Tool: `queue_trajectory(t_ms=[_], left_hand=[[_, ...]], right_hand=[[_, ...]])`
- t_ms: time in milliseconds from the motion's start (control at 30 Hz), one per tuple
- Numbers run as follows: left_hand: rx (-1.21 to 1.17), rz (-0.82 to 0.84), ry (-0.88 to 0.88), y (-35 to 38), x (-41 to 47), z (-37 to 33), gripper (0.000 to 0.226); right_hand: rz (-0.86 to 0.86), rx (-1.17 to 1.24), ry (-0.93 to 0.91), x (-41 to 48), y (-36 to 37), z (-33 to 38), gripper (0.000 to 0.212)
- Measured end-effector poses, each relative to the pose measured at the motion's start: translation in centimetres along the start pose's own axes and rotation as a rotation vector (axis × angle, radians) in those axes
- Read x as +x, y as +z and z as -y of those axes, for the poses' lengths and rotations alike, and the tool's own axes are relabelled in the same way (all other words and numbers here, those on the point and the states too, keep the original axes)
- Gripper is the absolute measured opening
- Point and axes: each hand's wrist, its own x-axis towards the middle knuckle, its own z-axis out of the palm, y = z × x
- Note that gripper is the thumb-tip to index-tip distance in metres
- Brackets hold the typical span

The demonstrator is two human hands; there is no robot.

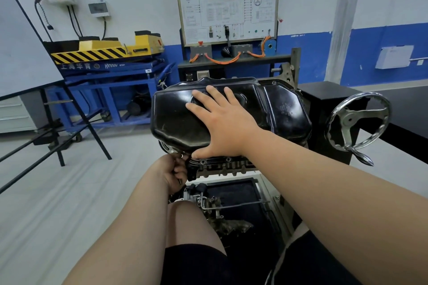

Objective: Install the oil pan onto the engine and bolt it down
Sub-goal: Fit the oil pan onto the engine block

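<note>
While the right hand (222, 122) is lying flat on top of the black oil pan (176, 122), its fingers are spreading straight across the raised hump in the middle and its thumb is reaching down to the pan's near edge, so it is pressing down rather than gripping anything. The pan is sitting on top of the engine (222, 164), its rim lying along the engine's near edge, where a row of small holes is showing just below the thumb. The left hand (172, 173) is working at the pan's near left corner with its fingers curled in tight (a small shiny ring is showing at the fingertips, but whether they are pinching a bolt or the rim itself I cannot tell). Just to the right of the engine, a shiny handwheel (359, 120) with a crank handle is standing out from a black stand. The person's bare knee (190, 222) is showing below the left hand, beside loose metal parts (222, 222) lying under the engine. Farther back, a yellow and blue lift table (104, 53) is standing against the wall on the left, and a wiring display board (227, 4) is standing behind the engine.
</note>
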Motion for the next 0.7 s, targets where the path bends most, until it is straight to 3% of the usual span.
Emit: queue_trajectory(t_ms=[100, 300, 433, 533, 700], left_hand=[[-0.1, 0.024, -0.014, 0.1, 0.2, 0.4, 0.035], [-0.047, 0.037, -0.011, -0.6, 0.3, 0.3, 0.031], [-0.182, 0.105, -0.01, -0.6, 0.5, 0.5, 0.019], [-0.255, 0.132, -0.045, -0.8, 0.9, 0.9, 0.031], [-0.074, 0.115, -0.075, -1.0, 0.5, 0.4, 0.037]], right_hand=[[-0.006, -0.001, -0.002, 0.0, 0.1, 0.0, 0.109], [-0.01, 0.006, 0.0, -0.1, 0.1, 0.0, 0.109], [-0.01, 0.009, 0.0, 0.0, 0.0, 0.0, 0.109], [-0.01, 0.01, -0.001, 0.0, 0.1, 0.0, 0.109], [-0.006, 0.013, -0.002, 0.0, 0.1, 0.0, 0.109]])
